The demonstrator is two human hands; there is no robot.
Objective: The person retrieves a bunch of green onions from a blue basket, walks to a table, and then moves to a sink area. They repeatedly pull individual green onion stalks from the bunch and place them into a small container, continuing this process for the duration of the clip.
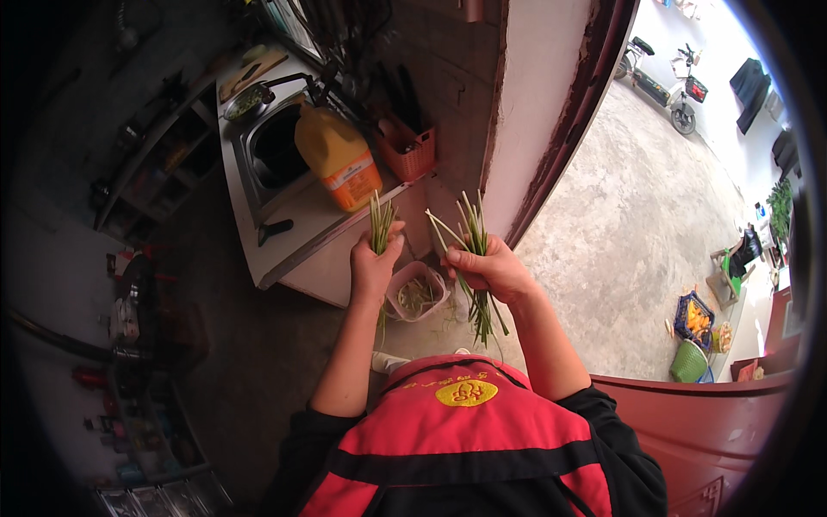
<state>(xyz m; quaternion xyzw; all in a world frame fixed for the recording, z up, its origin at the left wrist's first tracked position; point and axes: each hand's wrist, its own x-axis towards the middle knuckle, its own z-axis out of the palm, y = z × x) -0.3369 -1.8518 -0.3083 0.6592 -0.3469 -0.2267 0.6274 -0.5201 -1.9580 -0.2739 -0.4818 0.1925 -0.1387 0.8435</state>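
My left hand [376,263] grips a small bunch of thin green stalks [382,223], their pale cut ends pointing up. In my right hand [492,268] is a second, fuller bunch of green stalks [478,226], which looks like chives or garlic scapes. One or two pale stalks [446,226] slant out to the left from it between thumb and finger, and the darker green ends [483,320] hang below the fist. The two hands are apart. Beneath and between them, a pinkish plastic bin [417,309] on the floor holds loose stalk scraps.
Ahead to the left, a counter [258,239] carries a sink [274,152], a large yellow oil jug [339,155], a pink basket [410,155] and a dark-handled tool [274,231]. A doorway frame [555,161] rises at right. Outside stand a scooter [665,87], a blue crate [694,320] and a green basket [689,362].
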